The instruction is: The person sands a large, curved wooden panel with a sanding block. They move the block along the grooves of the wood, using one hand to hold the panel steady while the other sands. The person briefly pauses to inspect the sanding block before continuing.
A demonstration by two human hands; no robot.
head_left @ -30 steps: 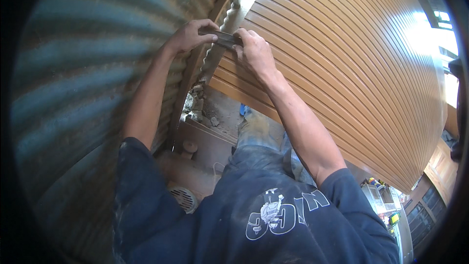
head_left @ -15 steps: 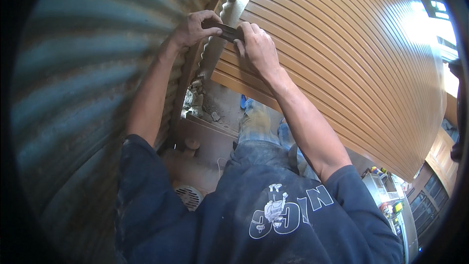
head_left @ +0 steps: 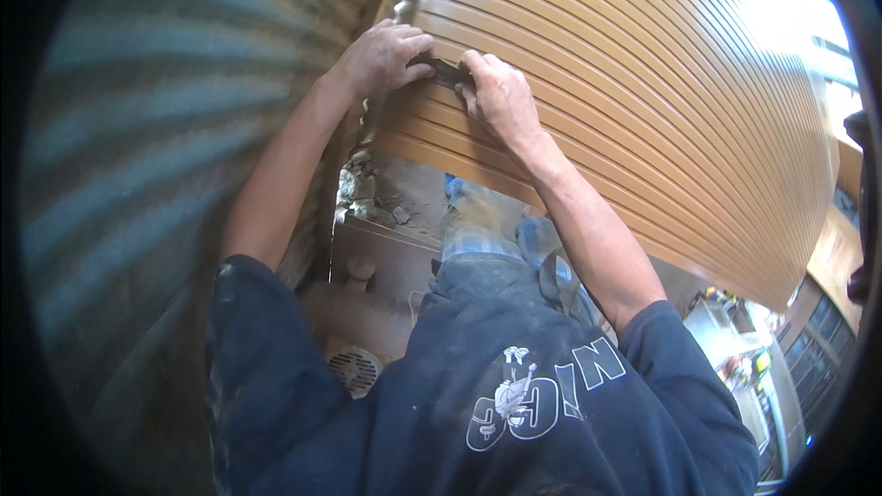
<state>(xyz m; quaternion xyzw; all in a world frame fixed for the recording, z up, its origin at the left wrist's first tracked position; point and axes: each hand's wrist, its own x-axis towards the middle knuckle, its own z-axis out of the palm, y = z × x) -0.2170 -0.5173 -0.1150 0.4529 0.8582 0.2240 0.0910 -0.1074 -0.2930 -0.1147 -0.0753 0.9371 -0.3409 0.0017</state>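
A short dark strip [head_left: 447, 73] is stretched between my two hands, low over the end of a large brown grooved panel [head_left: 588, 101]. My left hand [head_left: 386, 57] pinches one end, its fingers curled over it. Around the other end my right hand [head_left: 499, 92] is closed with thumb and fingertips. Whether the strip touches the panel's surface I cannot tell. What the strip is made of does not show clearly, and my fingers hide both its ends.
A corrugated metal wall [head_left: 175, 101] rises close on my left. Rubble [head_left: 360, 188] lies at its foot. Beside me are a brown surface with a round slotted vent [head_left: 355, 369]. At the lower right, a cluttered bench [head_left: 740, 367] holds small coloured items.
Both hands, with the dark strip between them, have shifted slightly right relative to the panel, from its left edge to over its surface. The view has turned a little.
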